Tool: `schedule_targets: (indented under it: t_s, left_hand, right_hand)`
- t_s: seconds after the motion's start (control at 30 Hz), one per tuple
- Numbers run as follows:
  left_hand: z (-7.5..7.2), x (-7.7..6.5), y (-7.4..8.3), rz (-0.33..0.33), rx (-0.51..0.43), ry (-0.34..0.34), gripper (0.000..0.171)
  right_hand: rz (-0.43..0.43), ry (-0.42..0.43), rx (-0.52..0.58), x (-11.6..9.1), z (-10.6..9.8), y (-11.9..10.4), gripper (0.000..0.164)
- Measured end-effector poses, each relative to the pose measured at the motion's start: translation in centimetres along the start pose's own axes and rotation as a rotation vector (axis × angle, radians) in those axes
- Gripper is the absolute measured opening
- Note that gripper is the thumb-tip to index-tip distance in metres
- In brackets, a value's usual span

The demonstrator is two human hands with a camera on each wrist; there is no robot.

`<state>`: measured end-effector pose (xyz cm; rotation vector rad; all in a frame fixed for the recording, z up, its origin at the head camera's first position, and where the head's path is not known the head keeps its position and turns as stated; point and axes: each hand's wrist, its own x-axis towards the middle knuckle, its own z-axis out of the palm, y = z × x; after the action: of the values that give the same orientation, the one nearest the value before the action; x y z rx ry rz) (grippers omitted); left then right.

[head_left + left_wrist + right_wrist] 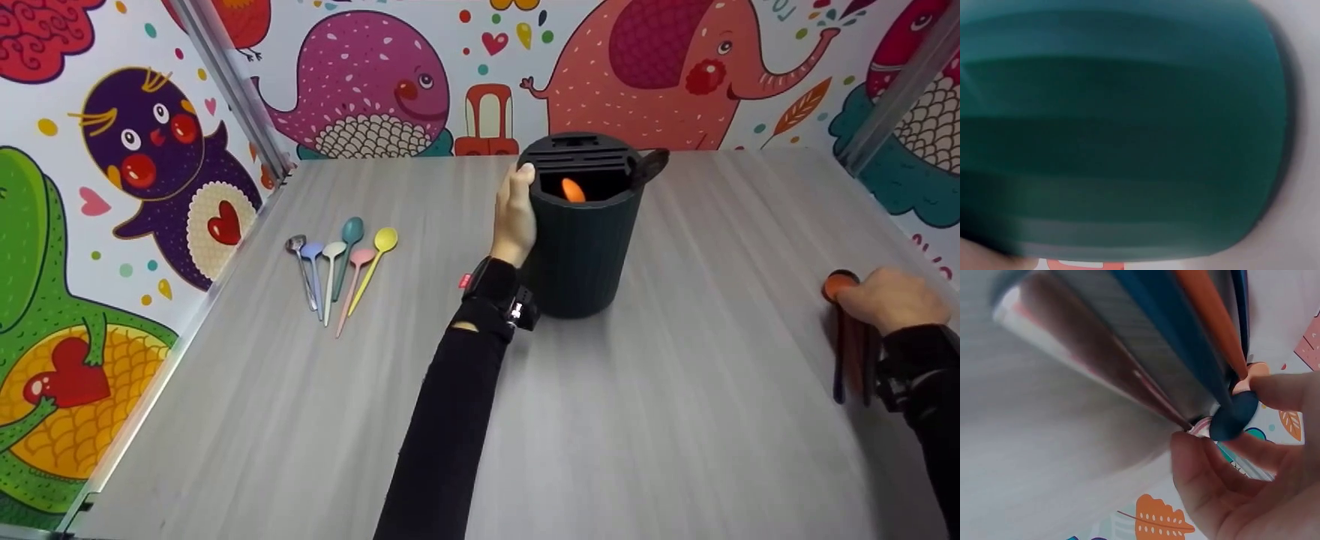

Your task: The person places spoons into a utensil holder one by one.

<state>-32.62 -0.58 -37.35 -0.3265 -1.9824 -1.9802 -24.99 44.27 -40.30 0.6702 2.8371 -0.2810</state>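
Note:
My left hand grips the left side of a dark green ribbed utensil holder, which stands upright. An orange utensil tip shows in its opening, and a dark spoon leans out on the right. At the far right, my right hand holds a cluster of spoons by their heads. The right wrist view shows a blue spoon, an orange spoon and a shiny metal spoon between the fingers and thumb. Another dark blue handle lies behind them.
Several small spoons lie fanned out on the grey table at left, among them a yellow spoon, a pink spoon and a teal spoon. Cartoon-printed panels with metal edge posts enclose the table.

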Motion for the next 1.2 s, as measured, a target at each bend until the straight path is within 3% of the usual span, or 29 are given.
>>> schedule_targets:
  t_s: [0.23,0.43,0.6,0.7,0.8,1.0,1.07,1.2]
  left_hand:
    - [0.1,0.0,0.1,-0.022,0.009,0.003,0.072]
    - [0.0,0.0,0.1,-0.013,0.005,-0.003,0.071]
    - [-0.1,0.1,0.0,0.007,0.021,0.006,0.069]
    - [0.0,0.1,0.0,0.016,0.021,0.009,0.068]
    - [-0.1,0.1,-0.1,0.028,0.019,0.010,0.067]
    - [0.0,0.0,-0.1,0.013,0.018,0.005,0.068]
    - [0.0,0.0,-0.1,0.005,0.021,0.003,0.069]
    - [0.0,0.0,-0.1,0.012,0.022,0.009,0.067]
  right_hand:
    - [0.046,0.112,0.182,0.2,0.1,-0.4,0.061]
    - [0.089,0.176,0.392,0.6,0.1,-1.3,0.053]
    - [-0.072,0.226,0.460,0.6,0.6,-1.2,0.055]
    - [-0.148,0.160,0.557,0.5,0.6,-1.2,0.062]
    - [-0.133,0.054,0.721,0.3,0.6,-1.9,0.063]
    - [-0.144,-0.140,1.119,-0.2,0.7,-3.6,0.043]
    - [-0.165,-0.176,1.176,-0.4,0.6,-4.1,0.038]
    - [-0.192,-0.198,1.188,-0.8,0.5,-5.3,0.035]
